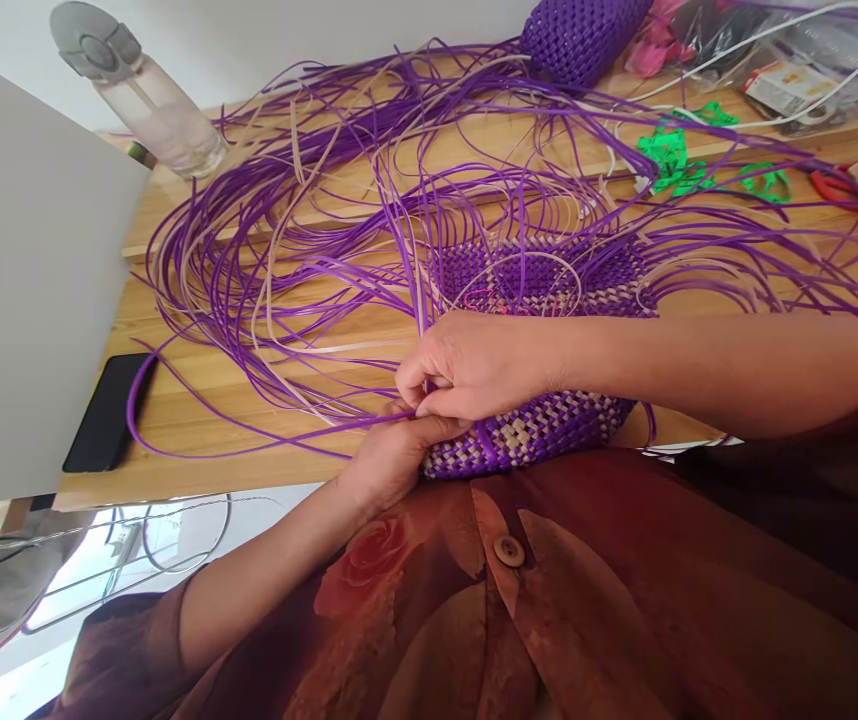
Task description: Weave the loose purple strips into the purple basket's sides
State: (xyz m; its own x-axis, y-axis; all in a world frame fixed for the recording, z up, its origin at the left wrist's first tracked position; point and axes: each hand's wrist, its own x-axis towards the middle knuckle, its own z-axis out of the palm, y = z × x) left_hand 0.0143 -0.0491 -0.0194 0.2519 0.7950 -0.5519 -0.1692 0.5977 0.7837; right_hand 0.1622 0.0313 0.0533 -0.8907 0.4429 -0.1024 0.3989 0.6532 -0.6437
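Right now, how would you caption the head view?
Left hand grips a woven piece while right hand pinches purple strands at its end.

The right hand (466, 365) pinches purple strands (358, 424) beside the left hand (391, 450) (on the woven piece's (549, 430) edge).

Narrow bare strip along near-left desk edge (196, 478), tangled purple strands (339, 148) barring the way beyond, phone (108, 415) at its left end, bottle (166, 118) farther back

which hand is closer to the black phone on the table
Left. The left hand is at the woven piece's near end, right of the phone in the picture; the right hand is slightly beyond it, farther from the phone.
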